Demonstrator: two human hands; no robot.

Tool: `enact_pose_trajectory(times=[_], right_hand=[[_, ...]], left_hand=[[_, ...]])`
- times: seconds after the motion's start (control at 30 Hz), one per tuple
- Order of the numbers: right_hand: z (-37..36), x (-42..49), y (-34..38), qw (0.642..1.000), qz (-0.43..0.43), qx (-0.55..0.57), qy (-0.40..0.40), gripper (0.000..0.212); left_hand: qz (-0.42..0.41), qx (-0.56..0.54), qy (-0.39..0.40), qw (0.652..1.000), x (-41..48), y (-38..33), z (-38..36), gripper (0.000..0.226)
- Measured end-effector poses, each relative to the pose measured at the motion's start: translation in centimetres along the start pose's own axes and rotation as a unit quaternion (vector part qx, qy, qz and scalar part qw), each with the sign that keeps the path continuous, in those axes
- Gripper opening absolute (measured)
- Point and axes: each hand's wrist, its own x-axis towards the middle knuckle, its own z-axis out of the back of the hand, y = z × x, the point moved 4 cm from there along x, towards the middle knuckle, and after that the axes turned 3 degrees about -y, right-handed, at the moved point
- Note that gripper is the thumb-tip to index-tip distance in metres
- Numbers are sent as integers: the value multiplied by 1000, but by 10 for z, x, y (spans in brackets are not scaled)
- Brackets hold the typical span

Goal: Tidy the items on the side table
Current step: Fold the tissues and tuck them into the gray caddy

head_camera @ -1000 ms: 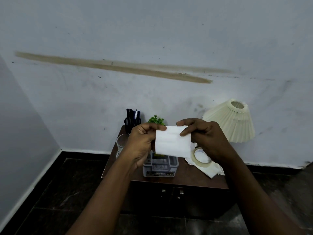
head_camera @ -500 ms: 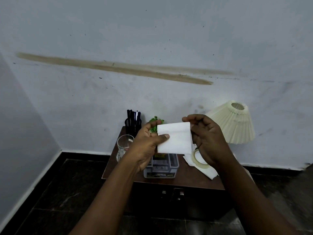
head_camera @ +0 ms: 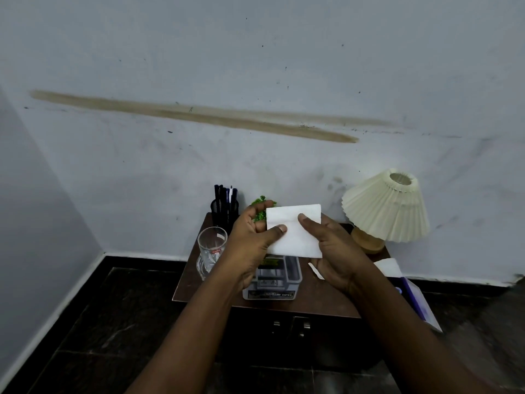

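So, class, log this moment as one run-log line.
left hand: pinches folded tissue | right hand: pinches it too | tissue: held above side table

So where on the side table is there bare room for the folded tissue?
Bare wood shows along the front edge of the side table, right of the organiser box, and in a narrow strip front left, below the glass. The back is crowded: pen holder, plant, lamp. The right hand, holding the tissue, hides the middle right.

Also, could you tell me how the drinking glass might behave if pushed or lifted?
The glass looks tall and stands near the side table's left edge, so a sideways push could tip it off. Its clear, smooth wall suggests it is slippery and breakable. It appears empty, so likely light.
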Motion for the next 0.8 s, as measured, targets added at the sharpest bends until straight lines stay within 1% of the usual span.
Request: enact_pose_trajectory(times=[0.07,0.1,0.13,0.17,0.2,0.23,0.27,0.3,0.33,0.37,0.4,0.43,0.47,0.5,0.53,0.6,0.63,0.67,0.73,0.8], right_hand=[[-2,-1,-1,999,14,-32,-12,35],[-2,-2,0,996,43,-73,-27,38],[-1,-4,4,984,95,-143,-45,43],[0,-7,11,960,162,-226,-43,54],[1,-10,18,924,226,-307,-12,67],[2,-12,21,877,268,-398,35,80],[2,-13,21,814,295,-496,71,86],[2,-14,21,746,318,-579,86,82],[2,-14,20,695,341,-629,79,69],[2,-13,18,673,365,-641,61,51],[1,-13,17,686,384,-617,42,33],[2,-12,17,724,386,-571,27,18],[3,-11,16,774,366,-517,16,9],[3,-8,15,822,333,-463,4,9],[4,-6,14,864,296,-406,-6,15],[5,-2,11,937,210,-280,-10,24],[5,0,8,961,165,-223,-4,27],[5,2,4,975,129,-181,1,31],[7,4,0,989,86,-119,2,37],[8,6,-1,996,68,-60,-4,39]], left_hand=[[1,-4,-4,1000,-1,-1,0,49],[4,-9,-15,1000,-1,-1,1,48],[11,-19,-34,999,0,-2,2,48],[22,-32,-57,998,0,-2,5,47],[35,-44,-80,995,0,-2,8,46],[47,-50,-96,993,0,-3,12,45],[56,-50,-105,992,1,-3,15,43],[64,-45,-108,991,1,-3,17,42],[72,-43,-105,991,1,-3,19,40],[82,-48,-96,991,0,-4,18,36],[89,-60,-83,991,-1,-5,17,30],[96,-70,-68,991,-2,-6,15,24],[99,-72,-58,991,-3,-7,13,26],[103,-67,-53,991,-3,-7,12,35],[105,-60,-53,991,-2,-6,12,44],[104,-45,-55,992,-1,-4,12,51],[97,-36,-51,993,-1,-4,11,48],[89,-33,-43,995,-2,-4,10,42],[75,-45,-29,996,-4,-5,6,27],[64,-55,-22,996,-5,-5,5,24]])
